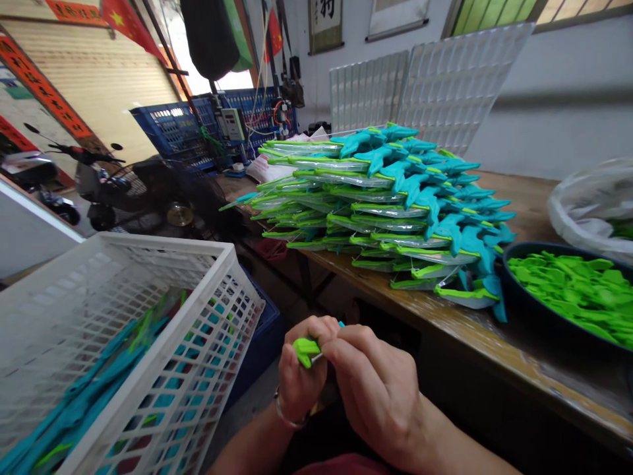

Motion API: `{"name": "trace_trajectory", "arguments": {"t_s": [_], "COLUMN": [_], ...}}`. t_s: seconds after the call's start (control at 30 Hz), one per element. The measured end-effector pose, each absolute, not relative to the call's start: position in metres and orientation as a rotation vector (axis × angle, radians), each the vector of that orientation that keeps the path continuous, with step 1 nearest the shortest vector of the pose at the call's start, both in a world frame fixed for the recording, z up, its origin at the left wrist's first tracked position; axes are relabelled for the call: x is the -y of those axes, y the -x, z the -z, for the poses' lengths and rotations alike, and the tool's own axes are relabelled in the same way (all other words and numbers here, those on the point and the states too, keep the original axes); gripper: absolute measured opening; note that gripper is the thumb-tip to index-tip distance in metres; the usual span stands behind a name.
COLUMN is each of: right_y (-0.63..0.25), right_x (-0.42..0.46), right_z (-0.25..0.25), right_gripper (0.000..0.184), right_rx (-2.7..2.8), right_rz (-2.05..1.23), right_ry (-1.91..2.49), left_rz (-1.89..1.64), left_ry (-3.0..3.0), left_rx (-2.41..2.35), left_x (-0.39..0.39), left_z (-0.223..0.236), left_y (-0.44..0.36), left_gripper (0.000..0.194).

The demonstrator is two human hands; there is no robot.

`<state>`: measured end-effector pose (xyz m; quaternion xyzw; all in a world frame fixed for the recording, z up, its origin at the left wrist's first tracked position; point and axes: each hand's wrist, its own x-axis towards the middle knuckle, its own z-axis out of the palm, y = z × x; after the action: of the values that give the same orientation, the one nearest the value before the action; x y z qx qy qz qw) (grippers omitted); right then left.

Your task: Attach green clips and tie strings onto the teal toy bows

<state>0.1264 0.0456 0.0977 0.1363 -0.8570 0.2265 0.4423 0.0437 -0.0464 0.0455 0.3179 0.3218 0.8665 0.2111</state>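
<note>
My left hand [300,376] is closed around a small lime-green plastic piece [306,351], whose rounded end sticks out of the fist. Against it, my right hand [378,379] has its thumb and fingers pinched together. A speck of turquoise [341,324] shows between the two hands; the rest of what they hold is hidden. Beyond the hands, a tall stack of turquoise and lime-green plastic items [395,198] with clear film lies on the wooden table [494,356]. To the right, a dark round basin [509,277] holds many loose lime-green pieces [573,290].
At my left stands a white plastic crate [212,284] with long turquoise and green parts inside. Behind the basin is a tub lined with clear plastic [568,198]. Blue crates [173,132], a controller box [232,124] and a parked scooter [99,178] are farther back.
</note>
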Motion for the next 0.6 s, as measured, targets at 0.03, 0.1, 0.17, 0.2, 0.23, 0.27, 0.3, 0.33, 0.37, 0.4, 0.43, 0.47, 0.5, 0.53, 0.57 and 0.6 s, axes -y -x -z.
{"name": "trace_trajectory", "arguments": {"t_s": [0.03,0.1,0.17,0.2,0.23,0.27,0.3,0.33,0.37,0.4,0.43,0.47,0.5,0.53,0.57,0.6], "right_y": [-0.1269,-0.1276,-0.1279,-0.1279,-0.1279,-0.1278,-0.1277,-0.1276,-0.1276,-0.1276,-0.1275,-0.1274,-0.1272,-0.1270,-0.1268,-0.1265], "right_x": [-0.0451,-0.0442,-0.0436,-0.0434,-0.0433,-0.0433,-0.0433,-0.0432,-0.0432,-0.0430,-0.0428,-0.0426,-0.0424,-0.0421,-0.0418,-0.0416], "right_z": [-0.0973,-0.0964,-0.0950,-0.0943,-0.0936,-0.0930,-0.0926,-0.0925,-0.0927,-0.0931,-0.0936,-0.0942,-0.0948,-0.0953,-0.0957,-0.0960], "right_gripper": [0.020,0.021,0.022,0.022,0.022,0.022,0.022,0.022,0.022,0.022,0.022,0.022,0.021,0.020,0.020,0.019], "right_rx": [2.126,2.135,2.139,2.138,2.143,2.148,2.153,2.158,2.162,2.161,2.154,2.147,2.140,2.135,2.130,2.129], "right_rz": [-0.562,-0.566,-0.580,-0.590,-0.599,-0.607,-0.616,-0.622,-0.628,-0.638,-0.647,-0.654,-0.658,-0.662,-0.666,-0.668], "right_ry": [-0.335,-0.339,-0.346,-0.352,-0.360,-0.366,-0.368,-0.369,-0.372,-0.376,-0.382,-0.389,-0.393,-0.397,-0.398,-0.396], "left_rz": [-2.405,-2.410,-2.423,-2.429,-2.437,-2.439,-2.442,-2.440,-2.441,-2.444,-2.447,-2.447,-2.447,-2.441,-2.435,-2.432], "left_ry": [-0.871,-0.859,-0.859,-0.866,-0.879,-0.900,-0.920,-0.941,-0.954,-0.962,-0.962,-0.958,-0.957,-0.961,-0.961,-0.967], "left_rx": [-0.894,-0.918,-0.944,-0.948,-0.941,-0.927,-0.916,-0.907,-0.900,-0.897,-0.898,-0.902,-0.906,-0.906,-0.906,-0.900], "left_x": [0.0467,0.0470,0.0465,0.0460,0.0455,0.0450,0.0445,0.0441,0.0439,0.0438,0.0437,0.0437,0.0436,0.0434,0.0432,0.0429], "left_z": [-0.0454,-0.0447,-0.0440,-0.0438,-0.0436,-0.0436,-0.0437,-0.0438,-0.0439,-0.0438,-0.0435,-0.0431,-0.0425,-0.0419,-0.0414,-0.0411], "left_y": [-0.0441,-0.0446,-0.0443,-0.0440,-0.0435,-0.0431,-0.0427,-0.0424,-0.0421,-0.0420,-0.0420,-0.0419,-0.0419,-0.0417,-0.0415,-0.0412], "left_gripper": [0.052,0.052,0.053,0.053,0.053,0.053,0.053,0.053,0.054,0.054,0.054,0.055,0.055,0.055,0.056,0.056]}}
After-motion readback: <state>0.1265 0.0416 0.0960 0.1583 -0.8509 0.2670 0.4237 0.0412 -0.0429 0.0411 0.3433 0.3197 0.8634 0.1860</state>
